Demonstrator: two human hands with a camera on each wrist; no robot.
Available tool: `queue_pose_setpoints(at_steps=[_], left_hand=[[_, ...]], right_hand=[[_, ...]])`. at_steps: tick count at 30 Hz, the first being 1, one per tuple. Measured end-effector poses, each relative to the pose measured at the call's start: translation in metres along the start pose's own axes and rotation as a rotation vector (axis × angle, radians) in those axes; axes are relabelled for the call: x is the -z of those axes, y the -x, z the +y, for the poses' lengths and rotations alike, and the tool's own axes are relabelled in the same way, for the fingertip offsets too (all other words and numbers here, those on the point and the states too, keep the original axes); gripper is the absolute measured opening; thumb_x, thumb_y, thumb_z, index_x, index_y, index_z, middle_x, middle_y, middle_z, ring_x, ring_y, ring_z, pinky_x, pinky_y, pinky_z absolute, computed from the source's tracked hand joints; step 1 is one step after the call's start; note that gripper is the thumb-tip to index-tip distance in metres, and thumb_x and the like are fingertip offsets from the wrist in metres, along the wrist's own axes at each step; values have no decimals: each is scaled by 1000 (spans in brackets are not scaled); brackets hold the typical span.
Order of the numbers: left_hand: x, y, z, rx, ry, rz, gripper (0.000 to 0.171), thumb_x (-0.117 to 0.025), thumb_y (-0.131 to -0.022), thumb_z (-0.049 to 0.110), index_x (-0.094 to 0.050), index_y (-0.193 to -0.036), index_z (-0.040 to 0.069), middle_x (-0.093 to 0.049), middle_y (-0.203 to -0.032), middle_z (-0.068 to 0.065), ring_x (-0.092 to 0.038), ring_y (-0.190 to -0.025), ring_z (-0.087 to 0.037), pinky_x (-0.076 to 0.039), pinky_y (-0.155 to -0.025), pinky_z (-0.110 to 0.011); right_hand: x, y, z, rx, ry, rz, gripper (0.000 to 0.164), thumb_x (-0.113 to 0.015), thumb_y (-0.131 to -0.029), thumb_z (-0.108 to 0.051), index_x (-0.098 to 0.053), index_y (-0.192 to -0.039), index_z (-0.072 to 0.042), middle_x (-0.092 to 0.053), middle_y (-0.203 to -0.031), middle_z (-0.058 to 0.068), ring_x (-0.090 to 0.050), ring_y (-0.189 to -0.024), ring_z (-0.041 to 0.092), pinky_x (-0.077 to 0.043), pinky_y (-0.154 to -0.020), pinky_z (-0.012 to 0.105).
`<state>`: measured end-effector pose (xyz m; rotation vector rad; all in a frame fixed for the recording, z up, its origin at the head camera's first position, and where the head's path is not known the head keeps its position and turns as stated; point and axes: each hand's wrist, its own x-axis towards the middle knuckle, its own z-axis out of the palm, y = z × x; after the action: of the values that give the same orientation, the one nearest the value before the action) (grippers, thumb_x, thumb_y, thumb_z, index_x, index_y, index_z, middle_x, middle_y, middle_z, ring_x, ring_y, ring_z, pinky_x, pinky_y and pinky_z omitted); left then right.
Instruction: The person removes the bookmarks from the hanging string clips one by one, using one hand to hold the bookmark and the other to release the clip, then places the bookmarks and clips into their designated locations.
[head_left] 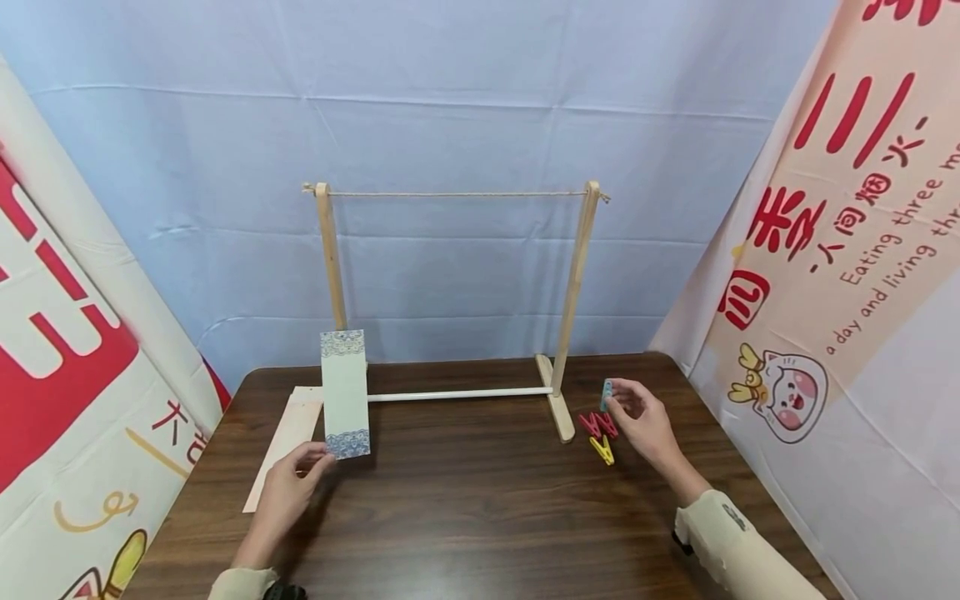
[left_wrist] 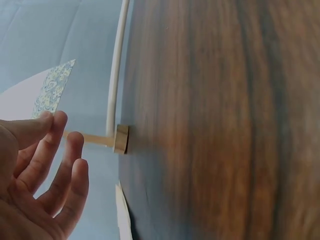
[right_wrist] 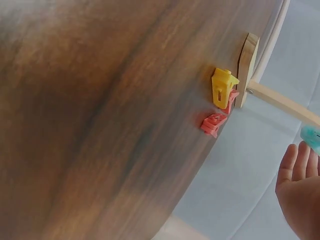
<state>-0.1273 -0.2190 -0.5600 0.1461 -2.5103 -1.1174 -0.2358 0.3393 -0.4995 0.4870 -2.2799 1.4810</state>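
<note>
My left hand (head_left: 288, 487) pinches the lower left corner of a pale paper strip (head_left: 345, 392) with blue patterned bands at both ends. In the left wrist view, thumb and index finger hold the strip's patterned end (left_wrist: 54, 90). On the right, my right hand (head_left: 645, 421) holds a blue clothespin (head_left: 607, 395) between thumb and fingers, above the table. Below it lie red clothespins (head_left: 590, 424) and a yellow clothespin (head_left: 602, 450). The right wrist view shows the yellow clothespin (right_wrist: 221, 89) near the rack's foot, and only part of the blue clothespin (right_wrist: 311, 136) at the edge.
A wooden rack (head_left: 573, 292) stands at the table's back, with a string (head_left: 457, 194) between its post tops and a white bar (head_left: 457, 394) low down. More pale strips (head_left: 288, 433) lie at the left. Printed cloths hang on both sides of the brown table (head_left: 465, 517).
</note>
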Motion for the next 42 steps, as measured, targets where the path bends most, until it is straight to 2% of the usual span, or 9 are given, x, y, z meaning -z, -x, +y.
queue_pose_setpoints(at_steps=[4,9,15,20,22,27,34,42], left_hand=[[6,3,-2,-13,16,11,10,-80,-99,11,-79,-107,5,-81,-98,-10,-76,-90,-26,-60,-81,-33],[13,7,-7,9,-4,-11,10,-80,-99,12,-78,-108,6,-81,-100,-11,-77,-91,-26,-59,-81,-29],[22,12,-15,50,-43,-47,13,-78,-101,14,-78,-111,7,-81,-102,-10,-76,-93,-23,-60,-83,-29],[34,15,-17,67,-49,-68,17,-79,-101,18,-78,-113,6,-80,-101,-11,-75,-89,-18,-58,-75,-26],[38,17,-18,81,-39,-73,18,-79,-101,18,-78,-114,5,-80,-101,-12,-76,-87,-18,-58,-72,-25],[48,21,-24,115,-61,-79,21,-78,-102,18,-77,-117,4,-81,-102,-12,-77,-90,-20,-59,-73,-24],[61,29,-32,109,-66,-96,24,-77,-102,17,-75,-119,0,-80,-103,-15,-77,-84,-18,-57,-69,-24],[69,35,-41,87,-158,-78,20,-80,-100,17,-78,-114,3,-80,-99,-10,-73,-85,-12,-58,-79,-34]], right_hand=[[0,2,-2,4,10,4,33,-72,-100,7,-64,-130,15,-69,-113,33,-66,-96,14,-52,-83,13],[0,6,-3,1,27,9,31,-72,-99,8,-65,-128,15,-69,-111,33,-67,-95,16,-52,-82,13],[-2,10,22,-7,37,7,32,-72,-99,8,-65,-128,15,-69,-109,32,-66,-94,11,-52,-80,13],[0,11,45,-15,61,-6,33,-73,-100,3,-66,-133,9,-71,-112,27,-64,-96,6,-51,-79,10],[2,12,49,-25,68,-16,33,-73,-101,0,-66,-133,7,-71,-112,25,-64,-96,6,-51,-80,10],[4,14,51,-57,101,-30,32,-74,-101,-1,-66,-130,9,-71,-111,25,-64,-94,4,-52,-79,12],[7,17,60,-83,127,-43,33,-76,-100,-1,-67,-129,9,-72,-109,23,-65,-90,8,-53,-76,14],[8,21,60,-101,143,-62,30,-77,-100,-5,-69,-126,8,-72,-105,20,-63,-87,4,-52,-74,14]])
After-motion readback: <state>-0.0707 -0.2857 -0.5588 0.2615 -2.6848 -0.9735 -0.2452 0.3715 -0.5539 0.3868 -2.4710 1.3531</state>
